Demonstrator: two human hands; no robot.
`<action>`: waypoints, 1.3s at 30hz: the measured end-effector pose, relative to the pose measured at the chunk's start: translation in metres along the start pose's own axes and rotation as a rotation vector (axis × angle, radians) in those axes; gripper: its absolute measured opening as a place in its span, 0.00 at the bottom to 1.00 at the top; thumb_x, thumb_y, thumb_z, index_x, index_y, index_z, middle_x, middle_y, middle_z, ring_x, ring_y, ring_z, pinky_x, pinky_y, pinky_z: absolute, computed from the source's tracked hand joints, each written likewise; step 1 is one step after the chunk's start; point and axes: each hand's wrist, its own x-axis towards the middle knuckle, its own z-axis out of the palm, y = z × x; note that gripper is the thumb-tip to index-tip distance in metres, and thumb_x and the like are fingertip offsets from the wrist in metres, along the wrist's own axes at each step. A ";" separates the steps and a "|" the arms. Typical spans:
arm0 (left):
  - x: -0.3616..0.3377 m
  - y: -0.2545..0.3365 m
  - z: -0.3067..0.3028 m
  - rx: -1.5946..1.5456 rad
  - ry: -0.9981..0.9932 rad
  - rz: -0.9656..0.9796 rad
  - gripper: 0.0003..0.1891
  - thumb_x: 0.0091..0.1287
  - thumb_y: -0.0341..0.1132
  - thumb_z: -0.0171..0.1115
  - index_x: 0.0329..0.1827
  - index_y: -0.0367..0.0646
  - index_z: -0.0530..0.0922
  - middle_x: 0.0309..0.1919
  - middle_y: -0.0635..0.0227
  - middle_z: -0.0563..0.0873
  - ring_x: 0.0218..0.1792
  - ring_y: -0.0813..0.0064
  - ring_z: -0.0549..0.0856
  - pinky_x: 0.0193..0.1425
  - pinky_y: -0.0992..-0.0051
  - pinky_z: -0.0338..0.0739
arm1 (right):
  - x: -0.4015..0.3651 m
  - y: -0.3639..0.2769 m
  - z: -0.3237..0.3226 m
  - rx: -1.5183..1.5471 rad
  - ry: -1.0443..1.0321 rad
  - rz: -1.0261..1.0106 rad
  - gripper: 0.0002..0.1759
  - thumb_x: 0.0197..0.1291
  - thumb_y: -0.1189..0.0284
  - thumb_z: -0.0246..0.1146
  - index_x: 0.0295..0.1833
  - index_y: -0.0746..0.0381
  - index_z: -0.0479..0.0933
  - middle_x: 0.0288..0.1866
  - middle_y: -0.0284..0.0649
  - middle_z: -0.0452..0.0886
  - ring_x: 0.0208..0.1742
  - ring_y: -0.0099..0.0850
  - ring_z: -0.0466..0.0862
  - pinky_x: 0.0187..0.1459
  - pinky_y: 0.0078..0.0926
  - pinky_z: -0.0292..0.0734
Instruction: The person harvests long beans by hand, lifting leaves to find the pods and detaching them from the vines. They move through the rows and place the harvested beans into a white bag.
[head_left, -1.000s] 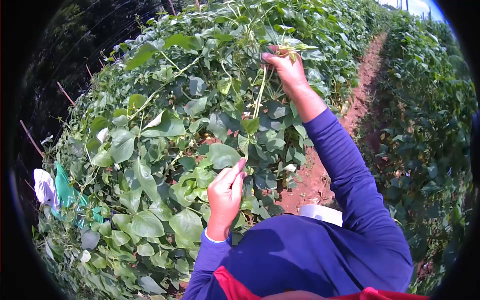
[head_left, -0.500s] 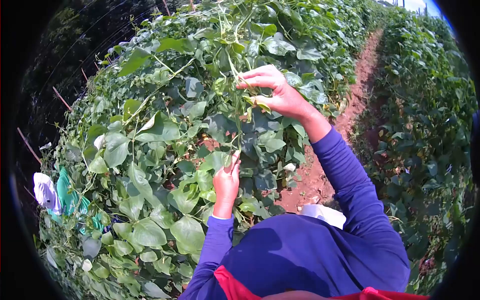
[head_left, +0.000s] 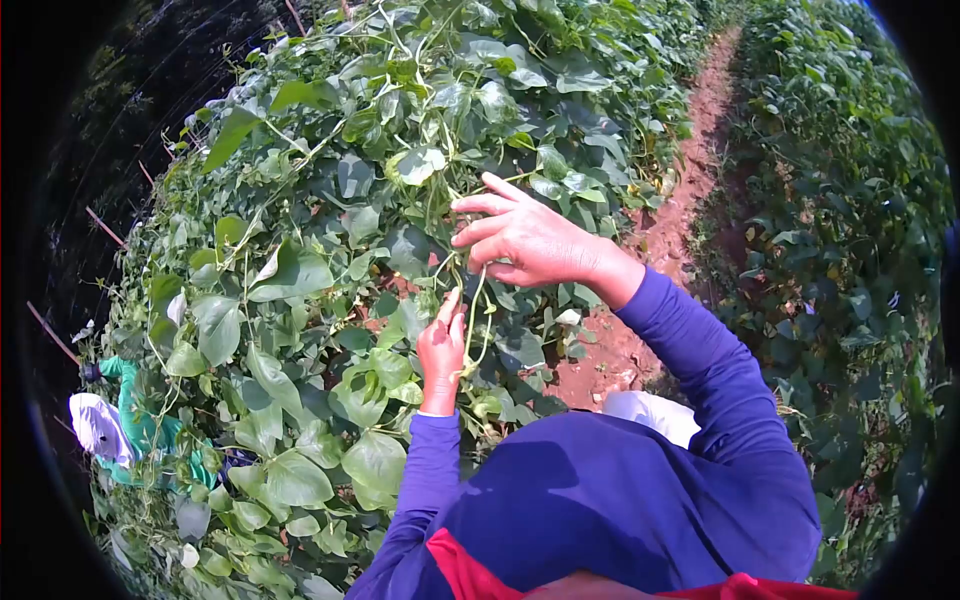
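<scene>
Leafy green vines [head_left: 297, 478] fill the middle of the view. My right hand [head_left: 525, 238] is at a thin vine stem [head_left: 478, 310], its fingers spread and slightly curled around the top of the stem; whether they grip it is hard to make out. Just below, my left hand [head_left: 442, 350] is upright among the leaves, its thumb and fingertips pinched on the vine stem. The stem hangs in a loose loop beside the left hand's fingers.
A reddish dirt path [head_left: 695, 160] runs up on the right, with another row of plants [head_left: 850, 250] beyond it. At the far left a person in green [head_left: 140, 420] with a white head covering [head_left: 98, 428] is among the plants. Thin stakes [head_left: 55, 334] lean behind.
My right hand has moved down toward the left hand and its fingers have spread. The left hand has shifted slightly left. A stem now loops beside it, and the view has shifted a little.
</scene>
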 end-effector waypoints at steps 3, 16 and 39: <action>0.002 0.001 -0.007 -0.076 0.039 0.023 0.21 0.68 0.26 0.58 0.65 0.50 0.76 0.41 0.60 0.89 0.33 0.75 0.88 0.40 0.74 0.81 | -0.024 -0.007 0.010 -0.148 0.056 0.027 0.08 0.48 0.73 0.68 0.36 0.56 0.80 0.65 0.40 0.74 0.71 0.43 0.68 0.72 0.55 0.58; 0.011 0.022 -0.076 0.159 0.453 0.212 0.18 0.60 0.19 0.58 0.52 0.41 0.83 0.51 0.61 0.85 0.54 0.63 0.80 0.58 0.67 0.74 | -0.088 -0.045 0.019 -0.138 0.263 0.292 0.22 0.51 0.70 0.68 0.55 0.52 0.79 0.67 0.44 0.73 0.63 0.45 0.76 0.61 0.38 0.75; 0.118 0.113 -0.075 -0.062 -0.088 0.063 0.22 0.56 0.36 0.71 0.51 0.35 0.75 0.22 0.67 0.83 0.24 0.75 0.85 0.30 0.73 0.77 | -0.055 -0.085 0.038 -0.107 0.199 0.098 0.23 0.54 0.71 0.61 0.59 0.54 0.76 0.65 0.46 0.74 0.60 0.42 0.79 0.60 0.41 0.75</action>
